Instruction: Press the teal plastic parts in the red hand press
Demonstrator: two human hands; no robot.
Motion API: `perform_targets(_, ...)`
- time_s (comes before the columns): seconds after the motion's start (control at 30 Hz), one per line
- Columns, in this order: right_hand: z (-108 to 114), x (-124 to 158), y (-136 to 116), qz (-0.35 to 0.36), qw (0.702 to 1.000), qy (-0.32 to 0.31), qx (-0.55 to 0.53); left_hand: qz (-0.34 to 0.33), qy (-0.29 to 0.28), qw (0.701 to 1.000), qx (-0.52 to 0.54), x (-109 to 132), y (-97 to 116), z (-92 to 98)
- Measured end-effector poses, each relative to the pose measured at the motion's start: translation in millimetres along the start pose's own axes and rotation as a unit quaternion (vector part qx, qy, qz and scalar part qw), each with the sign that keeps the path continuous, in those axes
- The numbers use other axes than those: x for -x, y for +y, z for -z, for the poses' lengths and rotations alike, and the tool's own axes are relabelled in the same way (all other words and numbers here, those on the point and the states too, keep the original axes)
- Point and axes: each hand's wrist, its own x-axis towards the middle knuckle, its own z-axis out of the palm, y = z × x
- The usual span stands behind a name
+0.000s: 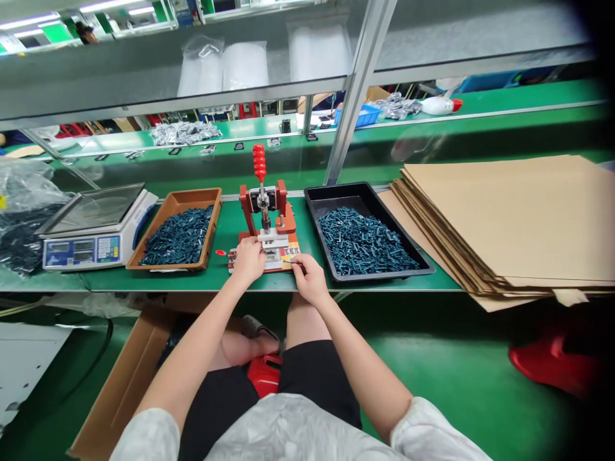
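A small hand press [264, 221] with a red ribbed handle stands on the green bench in front of me. My left hand [250, 261] rests at the left side of its metal fixture [273, 251], fingertips bent against it; what they hold, if anything, is hidden. On the fixture's right, my right hand [309, 276] pinches a thin dark blue part [288, 261] between thumb and fingers. A black tray [346, 195] of small dark blue parts lies to the right. On the left, a brown tray [216, 211] holds more dark blue pieces.
A weighing scale [91, 230] and plastic bags of dark parts [24, 224] stand at the far left. Stacked cardboard sheets [500, 218] overhang the bench edge at right. A metal upright [353, 96] rises behind the press. Below is an open cardboard box [120, 378].
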Motion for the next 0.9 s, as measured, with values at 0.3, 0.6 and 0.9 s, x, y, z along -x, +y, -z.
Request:
perform_targets(0.3,-7.2,-2.0,11.9,-0.078,0.993,0.014,-0.083,0.011,-0.097,0.993,-0.061,-8.3,6.2,5.7)
perform_targets(0.6,-15.8,-47.0,5.9,0.091,0.994,-0.055,0.026,0.009,-0.140,0.990,-0.026,-12.5,4.2,14.4)
perform_targets(0.9,-38.0,-57.8,11.1,0.111,0.987,-0.104,0.049,-0.006,-0.137,0.990,0.029,-13.2,-3.3,15.0)
